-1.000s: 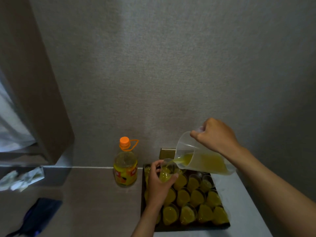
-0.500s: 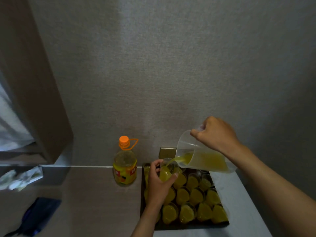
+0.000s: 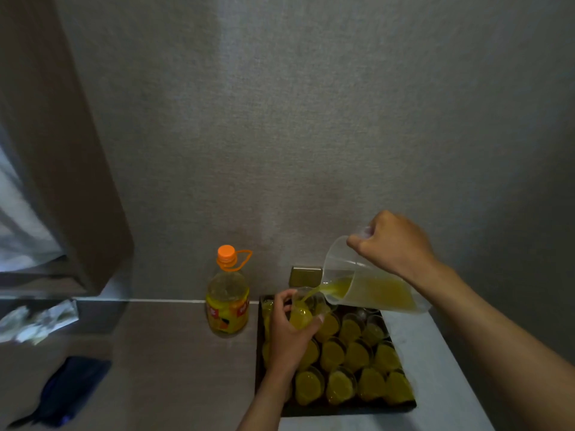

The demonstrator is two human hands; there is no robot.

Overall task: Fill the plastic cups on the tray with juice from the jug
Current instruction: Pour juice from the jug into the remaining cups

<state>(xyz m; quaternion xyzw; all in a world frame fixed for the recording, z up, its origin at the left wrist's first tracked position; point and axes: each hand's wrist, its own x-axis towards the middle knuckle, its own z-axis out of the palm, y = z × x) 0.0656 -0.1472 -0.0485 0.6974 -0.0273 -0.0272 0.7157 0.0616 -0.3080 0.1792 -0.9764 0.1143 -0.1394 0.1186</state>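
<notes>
Since a second ago the jug (image 3: 370, 287) has tipped a little further and the stream from its spout now runs plainly into the cup (image 3: 303, 311), which shows more juice than it did; this cup looks close to full, so I judge the pour should soon be eased off. The right hand (image 3: 393, 247) is clenched round the jug's handle, grasping it above the far end of the tray (image 3: 348, 410). The jug's long axis lies tilted well over, mouth and spout pointing left and down toward the cup, base up to the right. The left hand (image 3: 291, 334) grips the cup between thumb and fingers, lifted just over the tray's far left part, its mouth upward and leaning slightly toward the spout. Most cups on the tray already hold juice; a few at the far right look unfilled. A bottle (image 3: 228, 301) stands on the table (image 3: 174, 362) just left of the tray.
</notes>
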